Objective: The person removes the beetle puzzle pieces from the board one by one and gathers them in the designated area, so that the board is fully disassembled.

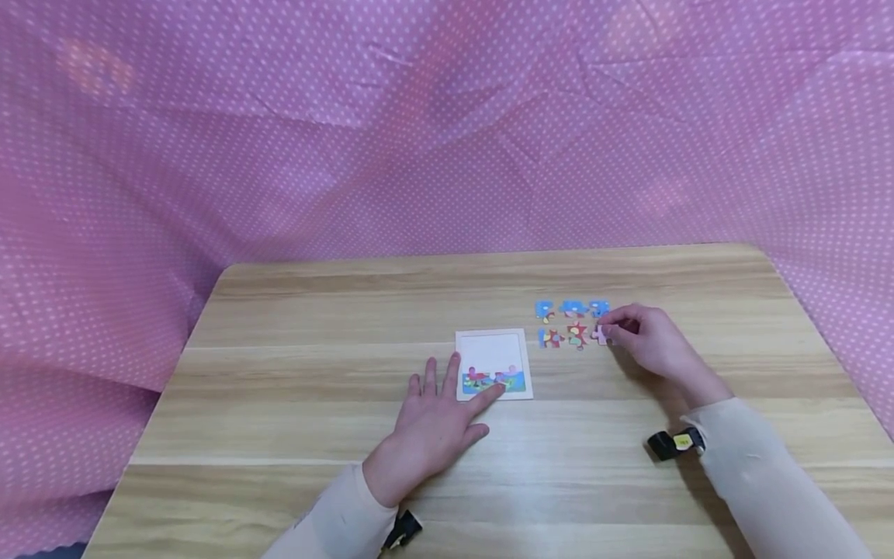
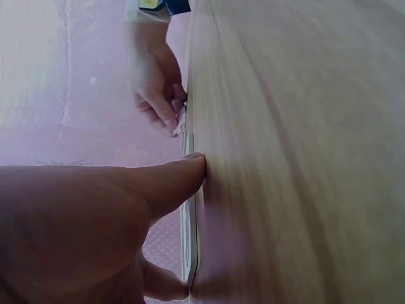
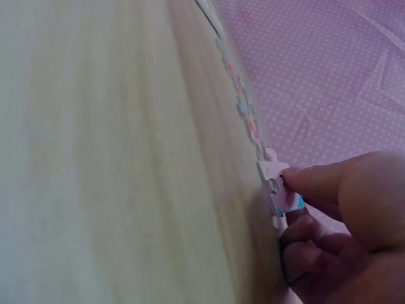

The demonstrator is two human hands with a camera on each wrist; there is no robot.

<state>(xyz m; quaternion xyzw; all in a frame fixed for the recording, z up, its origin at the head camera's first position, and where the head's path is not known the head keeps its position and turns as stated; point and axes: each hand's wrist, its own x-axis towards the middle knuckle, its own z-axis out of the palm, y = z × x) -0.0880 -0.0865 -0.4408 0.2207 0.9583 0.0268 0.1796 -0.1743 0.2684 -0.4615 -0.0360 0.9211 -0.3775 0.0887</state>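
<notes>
A square jigsaw tray (image 1: 524, 357) with a pale rim lies on the table, colourful pieces (image 1: 515, 382) filling its lower strip and a white bottom showing above. Spread over the tray's lower left is my left hand (image 1: 433, 431), fingers straight, its index fingertip on the fitted pieces. In the left wrist view the thumb (image 2: 174, 183) reaches close to the tray's edge. My right hand (image 1: 660, 345) pinches a pink puzzle piece (image 3: 273, 172) between thumb and fingers, at the right end of the loose pieces. Part of that piece is hidden by the fingers.
Loose puzzle pieces lie in two short rows right of the tray, among them a blue one (image 1: 574, 308) in the far row and a red one (image 1: 577, 334) in the near row. A pink dotted cloth (image 1: 447, 155) hangs behind the wooden table (image 1: 279, 388).
</notes>
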